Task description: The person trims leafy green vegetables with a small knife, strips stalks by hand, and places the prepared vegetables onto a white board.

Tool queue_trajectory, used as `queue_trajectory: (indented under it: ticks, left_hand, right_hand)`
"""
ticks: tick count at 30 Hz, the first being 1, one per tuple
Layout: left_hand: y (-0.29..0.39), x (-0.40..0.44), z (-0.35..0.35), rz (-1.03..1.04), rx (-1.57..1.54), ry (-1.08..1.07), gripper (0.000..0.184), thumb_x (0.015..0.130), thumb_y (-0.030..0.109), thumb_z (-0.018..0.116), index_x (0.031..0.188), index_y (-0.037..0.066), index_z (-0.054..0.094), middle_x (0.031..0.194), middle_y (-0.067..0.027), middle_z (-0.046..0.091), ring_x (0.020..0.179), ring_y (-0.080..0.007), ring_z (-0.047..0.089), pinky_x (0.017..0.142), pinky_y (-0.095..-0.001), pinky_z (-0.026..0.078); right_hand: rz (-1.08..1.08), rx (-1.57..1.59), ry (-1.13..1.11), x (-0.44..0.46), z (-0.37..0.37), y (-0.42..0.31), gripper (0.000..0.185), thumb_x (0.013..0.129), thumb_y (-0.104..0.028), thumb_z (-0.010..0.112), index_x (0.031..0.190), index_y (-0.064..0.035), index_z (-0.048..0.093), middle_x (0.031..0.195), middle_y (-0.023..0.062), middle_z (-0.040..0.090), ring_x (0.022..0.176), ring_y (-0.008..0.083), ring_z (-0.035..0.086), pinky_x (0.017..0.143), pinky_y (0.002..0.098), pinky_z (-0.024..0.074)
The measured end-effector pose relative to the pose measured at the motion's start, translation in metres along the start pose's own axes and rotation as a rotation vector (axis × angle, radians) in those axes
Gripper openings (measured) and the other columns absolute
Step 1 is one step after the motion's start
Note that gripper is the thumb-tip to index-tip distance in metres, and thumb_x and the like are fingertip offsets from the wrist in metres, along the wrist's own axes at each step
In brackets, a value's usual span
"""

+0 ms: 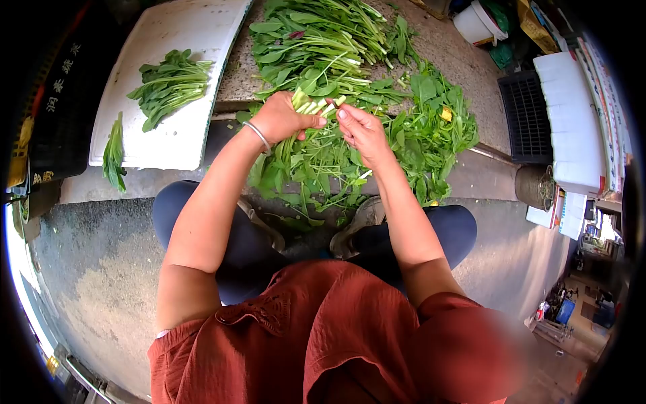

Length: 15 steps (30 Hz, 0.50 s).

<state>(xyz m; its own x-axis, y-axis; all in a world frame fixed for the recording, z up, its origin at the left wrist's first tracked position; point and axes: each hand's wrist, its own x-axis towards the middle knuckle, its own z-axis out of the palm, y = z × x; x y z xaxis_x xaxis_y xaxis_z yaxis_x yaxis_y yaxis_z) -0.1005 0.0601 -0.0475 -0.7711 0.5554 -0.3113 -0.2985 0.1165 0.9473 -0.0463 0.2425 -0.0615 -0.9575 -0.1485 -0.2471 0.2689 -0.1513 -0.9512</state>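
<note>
Green stems (311, 107) are squeezed in the left hand (280, 120); the right hand (364, 135) pinches its fingers together beside them.

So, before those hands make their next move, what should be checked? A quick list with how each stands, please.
1. Left hand gripping the stems: ok.
2. Right hand up at the stem ends: ok.
3. Whether the right fingers hold a small tool: cannot tell, too small to make out.
4. Larger bunch fully on the white board: ok.
5. Smaller bunch fully on the board: not ok, its leaves overhang the near edge.
</note>
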Motion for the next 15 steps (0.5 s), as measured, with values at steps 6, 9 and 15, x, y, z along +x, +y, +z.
queue_trajectory:
  ticks: [6, 9, 15]
  left_hand:
    - [-0.005, 0.001, -0.001, -0.047, 0.013, -0.018, 0.021, 0.071, 0.006, 0.07, 0.088, 0.001, 0.059, 0.076, -0.0025, 0.059, 0.062, -0.0087, 0.053, 0.047, -0.0211, 0.044]
    - [-0.002, 0.003, -0.001, -0.021, -0.016, -0.008, 0.02, 0.071, 0.007, 0.07, 0.087, 0.002, 0.059, 0.077, -0.0027, 0.059, 0.063, -0.0094, 0.054, 0.048, -0.0215, 0.045]
    - [0.001, 0.0, -0.013, -0.102, 0.449, 0.205, 0.026, 0.069, 0.018, 0.072, 0.081, 0.0, 0.059, 0.071, -0.0087, 0.062, 0.062, -0.0161, 0.059, 0.055, -0.0281, 0.048]
  right_hand:
    - [-0.022, 0.048, 0.094, 0.0, 0.009, 0.004, 0.025, 0.084, -0.02, 0.059, 0.1, 0.0, 0.058, 0.064, -0.005, 0.046, 0.05, 0.0026, 0.035, 0.042, 0.0166, 0.0276]
    - [-0.077, -0.015, 0.087, 0.008, 0.009, 0.008, 0.02, 0.08, -0.014, 0.064, 0.091, 0.0002, 0.058, 0.066, -0.0031, 0.051, 0.05, 0.0023, 0.039, 0.043, 0.0163, 0.0296]
    - [-0.03, -0.089, 0.204, 0.012, -0.013, 0.015, 0.017, 0.082, -0.021, 0.062, 0.085, -0.0046, 0.057, 0.066, -0.0033, 0.053, 0.051, 0.0028, 0.042, 0.043, 0.0155, 0.0304]
